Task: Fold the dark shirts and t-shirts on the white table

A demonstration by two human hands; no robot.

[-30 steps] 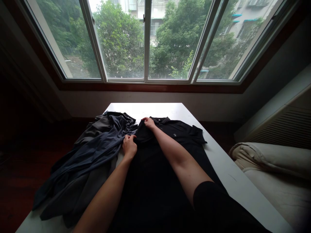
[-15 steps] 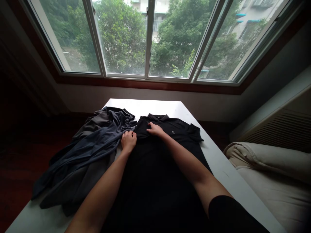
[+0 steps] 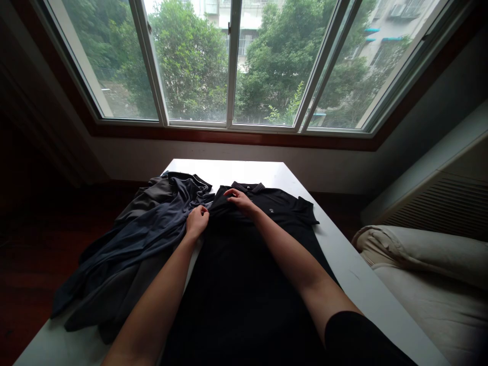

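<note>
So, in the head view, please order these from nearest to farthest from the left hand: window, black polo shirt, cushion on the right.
From the left hand:
1. Black polo shirt, touching it, centre of table.
2. Cushion, far right, off the table.
3. Window, beyond the table.

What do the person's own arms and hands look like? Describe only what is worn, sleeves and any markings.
Both forearms are bare. The left hand and right hand wear no gloves, and no rings, watch or markings are visible in this dim light. A black sleeve covers the right upper arm; the left arm leaves the picture with no sleeve in view.
</note>
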